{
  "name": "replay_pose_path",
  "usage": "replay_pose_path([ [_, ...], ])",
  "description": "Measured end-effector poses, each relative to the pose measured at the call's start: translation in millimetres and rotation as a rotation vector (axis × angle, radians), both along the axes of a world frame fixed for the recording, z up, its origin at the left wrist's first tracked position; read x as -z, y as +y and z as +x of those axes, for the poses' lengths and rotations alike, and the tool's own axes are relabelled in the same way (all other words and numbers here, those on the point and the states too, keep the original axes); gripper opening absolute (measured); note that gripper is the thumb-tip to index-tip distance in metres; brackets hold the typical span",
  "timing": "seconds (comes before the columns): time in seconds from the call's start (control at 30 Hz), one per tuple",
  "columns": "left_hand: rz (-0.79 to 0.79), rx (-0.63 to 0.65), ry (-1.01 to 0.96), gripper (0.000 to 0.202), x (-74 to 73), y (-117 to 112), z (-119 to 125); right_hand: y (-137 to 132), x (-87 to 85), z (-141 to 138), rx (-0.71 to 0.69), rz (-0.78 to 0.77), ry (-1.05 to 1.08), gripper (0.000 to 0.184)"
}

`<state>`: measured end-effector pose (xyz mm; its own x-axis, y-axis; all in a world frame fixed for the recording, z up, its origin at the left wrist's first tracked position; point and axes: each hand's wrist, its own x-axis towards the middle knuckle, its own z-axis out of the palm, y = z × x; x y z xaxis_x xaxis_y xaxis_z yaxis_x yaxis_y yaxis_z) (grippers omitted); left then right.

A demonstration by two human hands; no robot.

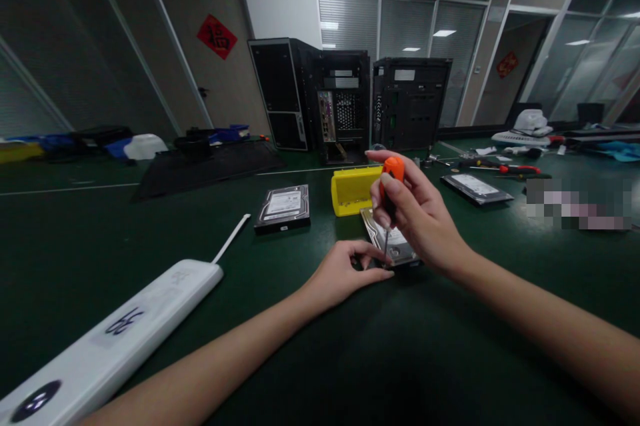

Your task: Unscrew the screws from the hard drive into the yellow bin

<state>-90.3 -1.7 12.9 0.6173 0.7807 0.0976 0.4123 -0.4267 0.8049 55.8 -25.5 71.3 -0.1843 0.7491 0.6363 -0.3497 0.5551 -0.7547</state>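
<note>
A screwdriver (393, 173) with an orange and dark handle is gripped in my right hand (423, 213), its shaft pointing down. The tip meets the near left corner of a hard drive (400, 246), which lies on the green table, partly covered by my right hand. My left hand (345, 271) is closed at that same corner, thumb and forefinger on either side of the screwdriver tip; any screw there is too small to make out. Just behind the drive stands a yellow open box (350, 193) with small bits inside, partly hidden by my right hand.
Another hard drive (283, 207) lies left, and a third hard drive (477, 189) right. A white elongated device (125, 326) fills the lower left. Computer cases (285, 93) stand at the back beside a black mat (210, 163). Pliers (520, 169) lie far right.
</note>
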Motion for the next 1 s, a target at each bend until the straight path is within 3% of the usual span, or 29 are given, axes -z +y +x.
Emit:
replay_pose_path([
  [0.73,-0.037,-0.033,-0.037,0.030,-1.8,-2,2,0,-0.4,3,0.038,-0.004,0.019,0.033],
  [0.9,-0.015,-0.041,-0.052,0.031,-1.8,-2,-1,2,-17.7,28,0.227,0.037,0.127,0.030],
  [1.0,0.142,-0.109,-0.018,0.033,-7.4,9,-1,13,-17.4,47,0.313,0.002,0.209,0.030],
])
